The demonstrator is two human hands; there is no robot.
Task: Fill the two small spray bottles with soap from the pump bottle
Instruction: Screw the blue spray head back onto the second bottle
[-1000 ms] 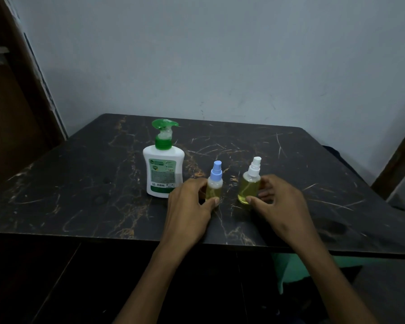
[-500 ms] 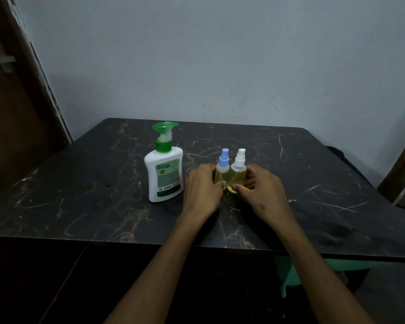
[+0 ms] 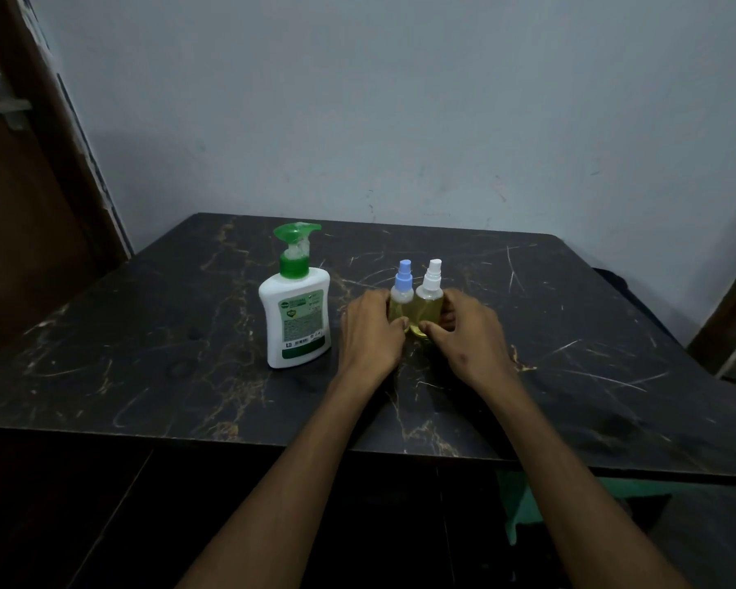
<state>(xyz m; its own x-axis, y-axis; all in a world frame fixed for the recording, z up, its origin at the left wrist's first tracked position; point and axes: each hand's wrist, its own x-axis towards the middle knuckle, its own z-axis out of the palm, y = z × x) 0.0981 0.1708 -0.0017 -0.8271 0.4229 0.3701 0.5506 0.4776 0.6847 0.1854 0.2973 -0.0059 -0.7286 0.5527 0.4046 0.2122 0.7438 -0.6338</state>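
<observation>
Head view shows two small spray bottles standing upright and touching side by side between the hands. Blue-cap bottle (image 3: pixel 401 300) is held by the left hand (image 3: pixel 370 333), thumb on its near face, fingers curled round its far side. White-cap bottle (image 3: pixel 430 299) is held likewise by the right hand (image 3: pixel 470 337). Thumbs nearly meet in front of the pair.

Both bottles are clear and show yellow liquid through most of the body, with caps seated. Judged from that, filling looks done or close to done, and this reads as setting the pair in place.

Handling assessment: the bottles look light, thin-walled plastic, narrow at the base and top-heavy under the spray heads, so easily tipped. Any soap film on the walls would make them slippery. Best hold is low round the body, as now, not by the cap or nozzle, which could turn or fire.

Pump bottle (image 3: pixel 295 308), white with a green pump head, stands just beyond the left hand's outer side, apart from it. It looks heavier and stable; take it by the body.

All stand on a dark marbled table (image 3: pixel 145 354), with a pale wall (image 3: pixel 400 99) beyond the hands.
</observation>
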